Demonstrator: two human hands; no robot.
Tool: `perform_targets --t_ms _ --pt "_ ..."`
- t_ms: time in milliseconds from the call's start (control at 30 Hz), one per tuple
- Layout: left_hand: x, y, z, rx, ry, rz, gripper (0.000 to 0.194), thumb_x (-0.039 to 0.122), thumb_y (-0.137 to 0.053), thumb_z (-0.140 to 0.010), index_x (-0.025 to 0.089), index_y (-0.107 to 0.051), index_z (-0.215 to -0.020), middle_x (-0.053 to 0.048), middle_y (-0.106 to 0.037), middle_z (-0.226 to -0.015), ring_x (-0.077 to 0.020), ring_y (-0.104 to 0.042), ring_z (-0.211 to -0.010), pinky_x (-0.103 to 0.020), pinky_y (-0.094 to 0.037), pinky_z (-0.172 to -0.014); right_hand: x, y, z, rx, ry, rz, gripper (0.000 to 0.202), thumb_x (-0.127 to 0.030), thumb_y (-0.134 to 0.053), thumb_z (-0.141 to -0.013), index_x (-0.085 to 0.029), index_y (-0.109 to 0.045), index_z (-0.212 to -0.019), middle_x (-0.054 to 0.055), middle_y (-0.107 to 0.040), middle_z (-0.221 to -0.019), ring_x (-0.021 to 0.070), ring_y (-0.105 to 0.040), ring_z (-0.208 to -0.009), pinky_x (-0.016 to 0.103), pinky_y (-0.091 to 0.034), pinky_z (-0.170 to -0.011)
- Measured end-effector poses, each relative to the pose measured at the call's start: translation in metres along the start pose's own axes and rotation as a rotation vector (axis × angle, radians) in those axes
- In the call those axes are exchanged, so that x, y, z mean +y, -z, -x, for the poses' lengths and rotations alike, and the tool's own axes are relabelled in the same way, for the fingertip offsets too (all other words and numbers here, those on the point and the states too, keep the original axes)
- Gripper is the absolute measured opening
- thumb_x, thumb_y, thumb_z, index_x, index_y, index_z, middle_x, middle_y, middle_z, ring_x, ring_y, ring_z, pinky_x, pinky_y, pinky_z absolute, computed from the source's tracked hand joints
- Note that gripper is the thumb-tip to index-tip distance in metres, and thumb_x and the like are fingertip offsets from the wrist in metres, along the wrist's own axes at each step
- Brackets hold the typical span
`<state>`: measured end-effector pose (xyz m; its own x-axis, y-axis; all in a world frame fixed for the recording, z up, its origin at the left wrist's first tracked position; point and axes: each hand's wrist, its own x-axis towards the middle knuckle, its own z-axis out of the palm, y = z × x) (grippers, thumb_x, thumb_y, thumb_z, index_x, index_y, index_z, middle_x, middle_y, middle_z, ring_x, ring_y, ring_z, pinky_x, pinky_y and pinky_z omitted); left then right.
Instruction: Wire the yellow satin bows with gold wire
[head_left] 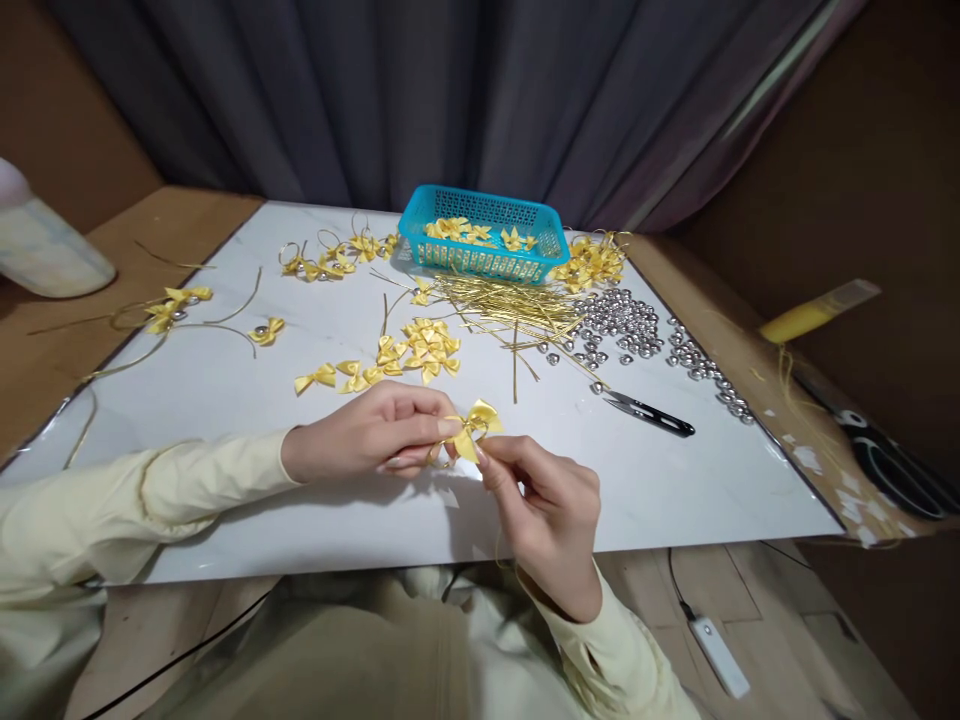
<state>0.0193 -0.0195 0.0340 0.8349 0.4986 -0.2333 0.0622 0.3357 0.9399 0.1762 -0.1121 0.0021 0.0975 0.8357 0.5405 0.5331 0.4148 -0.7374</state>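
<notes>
Between my two hands, over the near part of the white board (pixel 675 490), is a yellow ribbon bow (pixel 480 415) with thin gold cord about it. My left hand (pixel 382 430) pinches the bow's left side between thumb and fingers. On its lower right, the thumb and forefinger of my right hand (pixel 551 510) are closed at the bow's edge and the cord. Whether a bead is on this bow is hidden by my fingers. Just beyond my left hand lies a loose pile of yellow bows (pixel 427 350).
A blue basket (pixel 487 262) holding bows stands at the back. Gold cord pieces (pixel 510 308) and silver beads (pixel 622 320) lie before it. Black thread snips (pixel 649 413) rest at right, near large scissors (pixel 892 465). Corded bows (pixel 176 308) lie left; a cup (pixel 52 245) stands beyond.
</notes>
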Motion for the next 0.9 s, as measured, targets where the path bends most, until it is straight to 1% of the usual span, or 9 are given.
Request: perform_targets --t_ms 233,300,400,467,567,667,800,900 --pt "-0.001 0.0 0.0 0.001 0.023 -0.028 0.023 0.028 -0.056 -0.083 0.012 -0.051 -0.068 0.009 -0.034 -0.043 -0.002 -0.026 -0.037 -0.012 -0.023 -0.036 -0.001 -0.004 0.001 0.016 -0.018 -0.018 0.013 -0.013 -0.055 -0.085 -0.013 -0.06 -0.073 -0.002 -0.053 -0.055 0.0045 -0.042 -0.045 0.016 -0.034 -0.045" --pt "0.0 -0.001 0.001 0.008 0.022 -0.045 0.024 0.029 -0.056 -0.083 0.012 -0.05 -0.067 0.009 -0.034 -0.042 -0.0021 -0.026 -0.037 -0.013 -0.023 -0.036 -0.001 -0.005 0.0 0.023 -0.028 -0.061 0.013 -0.012 -0.055 -0.085 -0.013 -0.06 -0.073 -0.002 -0.054 -0.056 0.0043 -0.043 -0.046 0.015 -0.035 -0.045" --pt "0.003 -0.002 0.001 0.03 -0.008 -0.08 0.024 0.029 -0.056 -0.083 0.013 -0.049 -0.067 0.009 -0.033 -0.042 -0.0025 -0.027 -0.037 -0.013 -0.023 -0.036 -0.001 -0.005 0.0 0.012 -0.095 -0.149 0.01 -0.014 -0.056 -0.085 -0.013 -0.06 -0.076 -0.002 -0.056 -0.058 0.0044 -0.045 -0.046 0.015 -0.036 -0.044" --pt "0.004 -0.002 0.002 0.048 -0.036 -0.105 0.023 0.029 -0.056 -0.083 0.013 -0.049 -0.068 0.009 -0.035 -0.043 -0.0028 -0.028 -0.038 -0.013 -0.024 -0.037 0.0 -0.004 0.0 -0.032 -0.156 -0.206 0.01 -0.017 -0.055 -0.087 -0.013 -0.06 -0.079 -0.001 -0.057 -0.059 0.0043 -0.044 -0.044 0.015 -0.036 -0.043" --pt "0.004 -0.002 0.002 0.055 -0.061 -0.125 0.021 0.029 -0.055 -0.083 0.013 -0.05 -0.069 0.008 -0.036 -0.043 -0.0029 -0.029 -0.037 -0.014 -0.024 -0.037 0.001 -0.001 0.0 -0.147 -0.217 -0.241 0.015 -0.022 -0.051 -0.09 -0.013 -0.059 -0.081 -0.001 -0.057 -0.06 0.0041 -0.043 -0.044 0.015 -0.035 -0.043" --pt "0.003 -0.002 0.003 0.06 -0.072 -0.124 0.021 0.028 -0.054 -0.084 0.013 -0.051 -0.071 0.009 -0.035 -0.042 -0.0028 -0.028 -0.037 -0.014 -0.024 -0.037 0.001 0.004 0.0 -0.238 -0.197 -0.201 0.021 -0.022 -0.048 -0.091 -0.013 -0.057 -0.076 -0.001 -0.055 -0.059 0.0046 -0.042 -0.046 0.016 -0.034 -0.045" --pt "0.002 -0.003 0.004 0.061 -0.087 -0.113 0.019 0.026 -0.053 -0.084 0.013 -0.051 -0.071 0.009 -0.035 -0.041 -0.0027 -0.027 -0.037 -0.015 -0.024 -0.038 0.001 0.008 0.001 -0.307 -0.139 -0.171 0.024 -0.021 -0.045 -0.092 -0.013 -0.055 -0.071 -0.001 -0.052 -0.06 0.0047 -0.041 -0.048 0.017 -0.033 -0.048" --pt "0.0 -0.003 0.004 0.051 -0.086 -0.103 0.019 0.025 -0.053 -0.085 0.012 -0.051 -0.07 0.009 -0.036 -0.042 -0.0026 -0.028 -0.037 -0.014 -0.023 -0.037 0.001 0.006 0.001 -0.313 -0.13 -0.181 0.024 -0.02 -0.043 -0.093 -0.014 -0.053 -0.072 -0.002 -0.05 -0.057 0.0051 -0.041 -0.048 0.017 -0.033 -0.049"
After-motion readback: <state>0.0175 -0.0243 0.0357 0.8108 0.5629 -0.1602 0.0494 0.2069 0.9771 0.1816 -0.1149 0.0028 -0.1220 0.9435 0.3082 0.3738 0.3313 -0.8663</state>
